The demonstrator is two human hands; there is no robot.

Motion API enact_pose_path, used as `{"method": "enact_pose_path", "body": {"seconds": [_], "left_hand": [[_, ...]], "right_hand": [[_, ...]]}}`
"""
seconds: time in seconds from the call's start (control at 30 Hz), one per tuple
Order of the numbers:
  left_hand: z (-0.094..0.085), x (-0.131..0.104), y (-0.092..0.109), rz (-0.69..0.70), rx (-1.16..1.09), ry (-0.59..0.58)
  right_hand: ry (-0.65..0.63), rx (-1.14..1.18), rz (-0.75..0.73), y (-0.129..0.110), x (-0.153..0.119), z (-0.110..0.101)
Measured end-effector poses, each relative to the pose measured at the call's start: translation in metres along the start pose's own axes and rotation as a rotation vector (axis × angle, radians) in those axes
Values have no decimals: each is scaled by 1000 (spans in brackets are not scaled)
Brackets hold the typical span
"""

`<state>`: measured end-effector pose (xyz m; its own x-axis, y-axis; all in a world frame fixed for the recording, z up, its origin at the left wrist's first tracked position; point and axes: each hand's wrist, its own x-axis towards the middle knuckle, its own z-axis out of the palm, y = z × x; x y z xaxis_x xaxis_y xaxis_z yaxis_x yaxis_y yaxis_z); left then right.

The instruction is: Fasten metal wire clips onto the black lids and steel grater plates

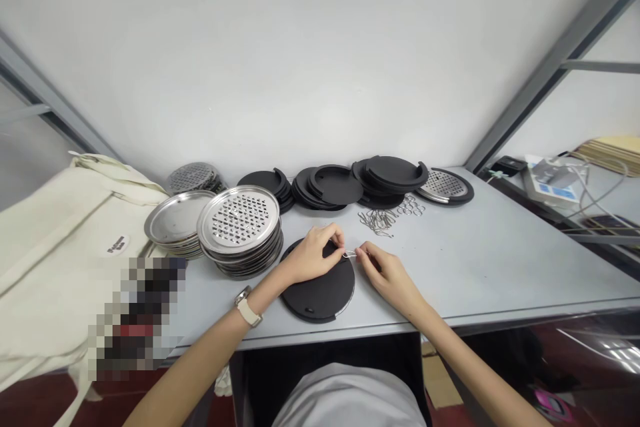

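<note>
Between my two hands is a small bent metal wire clip [349, 254], held at both ends. My left hand [317, 255], with a watch on its wrist, pinches one end above a round black plate [320, 290]. The other end is pinched by my right hand [385, 273], just right of the plate's edge. The black plate lies flat near the table's front edge, partly covered by my left hand. Behind my hands lies a loose pile of similar wire clips [379, 221], with several looped wire pieces [411, 205] beside it.
Stacked perforated metal grater discs [239, 220] and plain metal discs [180, 217] stand at left. Black plates [336, 185] are piled along the wall, beside a grater disc in a black holder [443, 185]. A cream bag [65, 253] hangs over the left side.
</note>
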<state>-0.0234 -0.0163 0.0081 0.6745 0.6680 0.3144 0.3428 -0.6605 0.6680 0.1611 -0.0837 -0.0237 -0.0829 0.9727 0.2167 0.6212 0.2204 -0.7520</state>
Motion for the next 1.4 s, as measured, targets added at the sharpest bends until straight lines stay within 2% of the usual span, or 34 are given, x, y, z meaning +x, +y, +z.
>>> {"method": "enact_pose_path", "body": {"seconds": [0.47,0.63,0.93,1.1,1.2,1.4], "left_hand": [[-2,1,0,-37,-146,-18],[-3,1,2,-33,-100,-22],[0,1,-3,52,-24,6],[3,0,-4,134,161,25],[3,-1,-1,189,252,-10],[0,-3,7,232,296,-81]], "right_hand": [[-104,-17,-53,0,-2,0],[-90,-26,-60,0,0,1],[-70,-44,-38,0,2,3],[-65,-104,-65,0,4,6],[-57,-137,-76,2,4,7],[-77,-157,-127,1,3,4]]}}
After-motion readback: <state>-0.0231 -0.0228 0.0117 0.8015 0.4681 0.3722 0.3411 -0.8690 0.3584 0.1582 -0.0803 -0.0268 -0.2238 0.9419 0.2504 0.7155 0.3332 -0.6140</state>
